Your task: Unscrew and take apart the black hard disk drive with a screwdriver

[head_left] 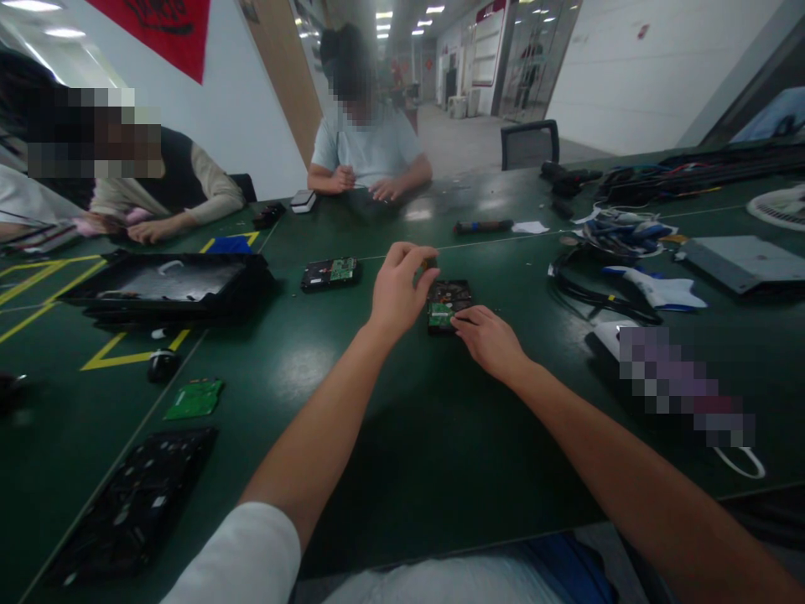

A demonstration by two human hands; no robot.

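In front of me on the green table lies a black hard drive (451, 294) with a green circuit board (440, 315) at its near end. My right hand (494, 342) has its fingers closed at the drive's right near side, gripping its edge. Just above the drive's left side, my left hand (397, 289) is raised with thumb and forefinger curled towards each other. A small yellowish bit shows between those fingertips, too small to name. A second hard drive (330, 273), also with a green board, rests to the left.
At left are a black casing (176, 281), a loose green circuit board (194, 398) and a dark drive-like plate (135, 503). Cables (622, 231), a metal box (745, 260) and a pouch (679, 382) lie at right. A screwdriver-like tool (483, 226) is beyond. Two people sit across the table.
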